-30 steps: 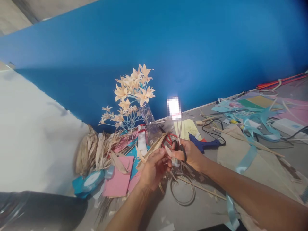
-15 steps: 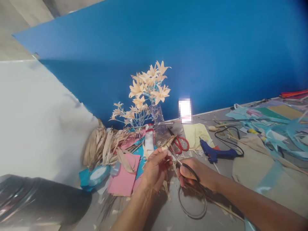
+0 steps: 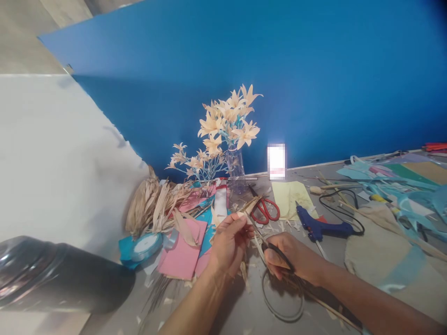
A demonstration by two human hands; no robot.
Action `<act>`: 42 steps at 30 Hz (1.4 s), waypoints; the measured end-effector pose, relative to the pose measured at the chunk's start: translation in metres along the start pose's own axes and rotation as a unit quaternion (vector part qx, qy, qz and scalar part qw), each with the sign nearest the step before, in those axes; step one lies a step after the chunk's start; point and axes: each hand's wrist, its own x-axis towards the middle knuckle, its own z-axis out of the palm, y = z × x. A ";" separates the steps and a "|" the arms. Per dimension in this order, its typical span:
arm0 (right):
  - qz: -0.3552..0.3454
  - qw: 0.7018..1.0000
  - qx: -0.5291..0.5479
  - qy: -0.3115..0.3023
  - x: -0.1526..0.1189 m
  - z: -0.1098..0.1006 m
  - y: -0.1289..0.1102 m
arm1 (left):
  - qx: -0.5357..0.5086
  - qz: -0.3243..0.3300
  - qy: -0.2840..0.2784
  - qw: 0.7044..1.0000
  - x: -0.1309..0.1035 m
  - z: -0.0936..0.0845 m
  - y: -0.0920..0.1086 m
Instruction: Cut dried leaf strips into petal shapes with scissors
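Our right hand [image 3: 293,256] gripping black-handled scissors [image 3: 268,246] in front of the vase [image 3: 235,170], long axis slanting, blades pointing away and leftward, our left hand [image 3: 228,242] pinching a pale piece [image 3: 240,214]

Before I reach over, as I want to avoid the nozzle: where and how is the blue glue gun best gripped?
Probably take the blue glue gun by its handle, coming from the right: it lies flat, its handle stretching right while its nozzle points to the upper left. Mind the cord at the handle's right end.
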 end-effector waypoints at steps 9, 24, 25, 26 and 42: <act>0.018 0.998 0.054 0.005 0.000 0.003 0.010 | -0.024 -0.011 -0.004 1.000 0.001 0.000 -0.002; 0.009 0.981 0.155 0.115 0.005 -0.001 -0.001 | 0.011 -0.029 -0.006 0.999 -0.002 -0.002 -0.005; 0.014 0.979 0.153 0.132 0.005 -0.002 -0.001 | 0.025 -0.024 -0.004 0.999 -0.003 -0.003 -0.006; 0.016 0.977 0.156 0.144 0.006 -0.003 -0.001 | 0.040 -0.015 -0.002 0.999 -0.003 -0.003 -0.006; -0.095 0.909 0.220 0.341 0.004 -0.041 -0.016 | 0.521 0.091 -0.077 0.845 0.114 0.058 0.013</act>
